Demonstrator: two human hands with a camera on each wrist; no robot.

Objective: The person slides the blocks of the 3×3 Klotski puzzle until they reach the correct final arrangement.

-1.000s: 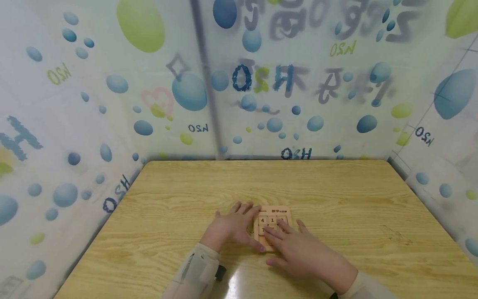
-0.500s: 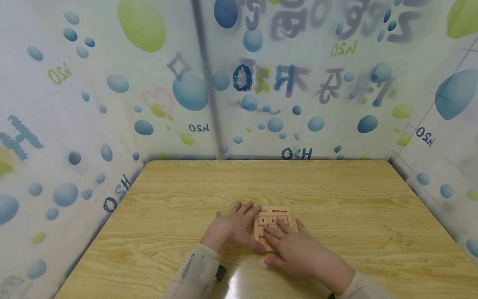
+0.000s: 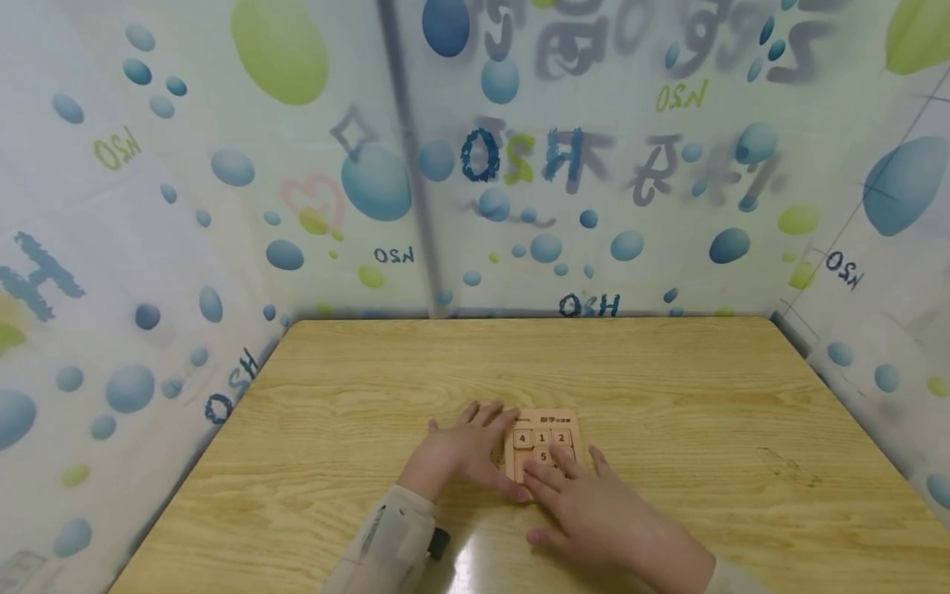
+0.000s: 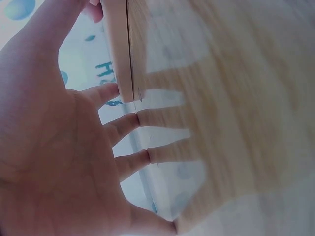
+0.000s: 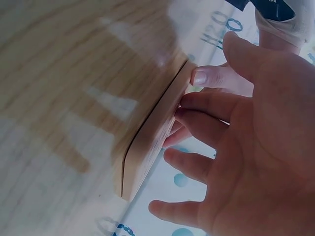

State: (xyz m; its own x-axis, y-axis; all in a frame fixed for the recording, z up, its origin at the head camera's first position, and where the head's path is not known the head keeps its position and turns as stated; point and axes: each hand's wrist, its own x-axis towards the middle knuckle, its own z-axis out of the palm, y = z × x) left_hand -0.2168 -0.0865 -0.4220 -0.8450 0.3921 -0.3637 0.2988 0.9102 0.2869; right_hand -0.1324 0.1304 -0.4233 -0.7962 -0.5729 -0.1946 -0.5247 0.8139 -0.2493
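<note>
A wooden number slide puzzle lies flat on the table, its tiles 4, 1, 2 and 5 readable. My left hand holds the board's left side, the index finger at the far corner and the thumb at the near one. In the left wrist view its other fingers stand spread with their tips on the table, beside the board's edge. My right hand reaches over the near right part, extended fingertips touching the tiles and hiding the lower ones. Below the 4 shows a bare slot.
The wood-grain table stretches around the puzzle on all sides. Behind it and at both sides hang white curtains printed with blue and green drops. A dark strap piece sits by the left wrist.
The right fingertips have slid a little toward me. The tile below the 4 has left its place, baring the slot there, and the 2 and 5 now show. The left hand stays put.
</note>
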